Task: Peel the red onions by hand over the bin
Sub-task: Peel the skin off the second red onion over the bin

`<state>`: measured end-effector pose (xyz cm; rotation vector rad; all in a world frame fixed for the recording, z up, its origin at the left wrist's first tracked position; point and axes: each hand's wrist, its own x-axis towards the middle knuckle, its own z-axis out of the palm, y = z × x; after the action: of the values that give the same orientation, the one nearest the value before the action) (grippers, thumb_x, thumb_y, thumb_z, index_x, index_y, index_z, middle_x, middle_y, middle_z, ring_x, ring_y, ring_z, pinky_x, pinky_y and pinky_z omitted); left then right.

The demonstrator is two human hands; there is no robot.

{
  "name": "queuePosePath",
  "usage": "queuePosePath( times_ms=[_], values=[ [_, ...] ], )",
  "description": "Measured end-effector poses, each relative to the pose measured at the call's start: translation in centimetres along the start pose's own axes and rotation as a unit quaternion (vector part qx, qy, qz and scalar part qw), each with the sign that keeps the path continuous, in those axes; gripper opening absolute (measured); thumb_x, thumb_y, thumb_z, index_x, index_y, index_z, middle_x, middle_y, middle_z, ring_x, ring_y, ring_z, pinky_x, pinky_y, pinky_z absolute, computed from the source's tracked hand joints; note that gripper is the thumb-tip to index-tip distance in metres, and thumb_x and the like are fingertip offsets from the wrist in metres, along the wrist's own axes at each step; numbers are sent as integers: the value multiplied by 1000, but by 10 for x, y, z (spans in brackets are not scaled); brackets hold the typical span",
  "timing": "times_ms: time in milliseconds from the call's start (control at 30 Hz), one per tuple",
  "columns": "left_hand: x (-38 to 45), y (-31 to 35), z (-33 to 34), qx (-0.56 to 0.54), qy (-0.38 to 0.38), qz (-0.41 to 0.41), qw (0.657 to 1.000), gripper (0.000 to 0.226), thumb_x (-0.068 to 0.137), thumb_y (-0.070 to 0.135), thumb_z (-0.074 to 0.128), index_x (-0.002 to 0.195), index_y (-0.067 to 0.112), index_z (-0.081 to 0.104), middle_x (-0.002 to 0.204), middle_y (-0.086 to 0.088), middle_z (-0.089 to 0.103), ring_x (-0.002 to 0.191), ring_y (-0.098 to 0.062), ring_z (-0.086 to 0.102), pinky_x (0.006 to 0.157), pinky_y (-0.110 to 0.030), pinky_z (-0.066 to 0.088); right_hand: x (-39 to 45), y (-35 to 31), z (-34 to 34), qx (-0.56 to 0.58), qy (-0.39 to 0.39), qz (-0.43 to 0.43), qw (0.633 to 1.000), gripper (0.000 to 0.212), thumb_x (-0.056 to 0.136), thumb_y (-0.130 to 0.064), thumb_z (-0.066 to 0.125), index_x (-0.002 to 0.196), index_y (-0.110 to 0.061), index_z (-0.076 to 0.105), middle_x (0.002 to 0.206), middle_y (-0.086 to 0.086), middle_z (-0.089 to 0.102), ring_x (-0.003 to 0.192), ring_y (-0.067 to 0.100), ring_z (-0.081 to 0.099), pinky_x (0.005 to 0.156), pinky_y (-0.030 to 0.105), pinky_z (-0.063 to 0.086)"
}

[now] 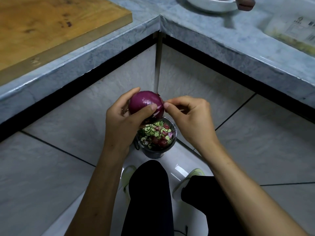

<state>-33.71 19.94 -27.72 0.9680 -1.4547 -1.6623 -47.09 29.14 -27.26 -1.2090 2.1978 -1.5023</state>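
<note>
One red onion (146, 105), one bin (156, 139), two hands. Left hand (125, 119) cups the onion from the left, fingers curled behind it, thumb pressed across its front. Right hand (190, 116) sits just beside the onion's right end, thumb and forefinger pinched together at a small dark bit of skin there; other fingers curled in. Onion held directly above the bin, glossy purple, a pale patch near the thumb. Bin dark, round, lined with a clear bag, standing on the tiled floor (51, 167) in the counter corner; holds green-and-white vegetable slices and purple onion scraps. One wooden board (51, 26) and one white dish (211, 5) on the grey counter (213, 40).
</note>
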Motion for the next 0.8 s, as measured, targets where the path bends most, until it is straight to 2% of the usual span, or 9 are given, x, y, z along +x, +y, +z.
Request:
queuePosePath(
  times_ms=[133, 300, 433, 533, 633, 700, 767, 800],
  values=[
    [-2, 2, -1, 0, 5, 5, 1000, 49, 77, 13, 85, 120, 31, 69, 107, 9, 71, 91, -3, 73, 67, -23, 59, -3, -4, 7, -68, 2, -35, 997, 11, 89, -14, 66, 80, -10, 70, 71, -1, 67, 64, 12, 63, 60, 23, 51],
    [-3, 3, -4, -22, -5, -17, 1000, 49, 77, 12, 83, 122, 26, 69, 104, 7, 74, 91, -9, 74, 65, -23, 58, -2, -7, 8, -57, -14, -20, 998, 10, 84, -9, 63, 74, -10, 62, 65, -1, 61, 61, 14, 58, 54, 13, 41],
    [0, 1, -7, -41, -21, -38, 998, 47, 78, 14, 81, 122, 28, 70, 95, 14, 75, 94, -16, 75, 65, -25, 57, 0, -7, 7, 3, -40, 46, 998, 9, 85, -9, 62, 76, -11, 63, 68, 5, 65, 63, 24, 62, 55, 27, 50],
    [4, -2, -9, -61, -28, -61, 996, 51, 71, 19, 84, 119, 31, 72, 102, 10, 75, 99, -22, 74, 65, -27, 57, 5, -4, 4, 82, -33, 101, 991, 11, 90, -10, 62, 79, -9, 64, 77, 20, 68, 68, 32, 64, 59, 33, 55],
    [8, -7, -11, -72, -28, -73, 994, 47, 68, 28, 79, 115, 34, 73, 115, 0, 72, 103, -24, 72, 65, -28, 56, 9, -2, -2, 142, -31, 125, 981, 12, 94, -9, 62, 83, -5, 64, 85, 37, 62, 65, 24, 64, 59, 16, 52],
    [10, -10, -11, -73, -23, -74, 994, 44, 68, 29, 79, 112, 36, 74, 111, 5, 73, 102, -22, 72, 65, -28, 56, 10, 2, -3, 128, -47, 115, 984, 12, 94, -11, 62, 82, -8, 66, 84, 31, 65, 67, 22, 65, 63, 20, 55],
    [12, -14, -9, -65, -20, -74, 995, 44, 71, 27, 81, 113, 37, 73, 108, 8, 73, 101, -20, 73, 65, -27, 56, 12, 13, 0, 65, -57, 106, 991, 15, 94, -14, 62, 80, -14, 67, 80, 17, 70, 72, 25, 68, 67, 33, 59],
    [13, -17, -7, -63, -15, -77, 995, 44, 74, 24, 82, 116, 35, 72, 108, 8, 73, 100, -19, 73, 64, -26, 56, 15, 20, 3, 24, -59, 104, 993, 17, 94, -14, 61, 79, -14, 67, 79, 12, 71, 72, 26, 68, 69, 35, 58]
  ],
)
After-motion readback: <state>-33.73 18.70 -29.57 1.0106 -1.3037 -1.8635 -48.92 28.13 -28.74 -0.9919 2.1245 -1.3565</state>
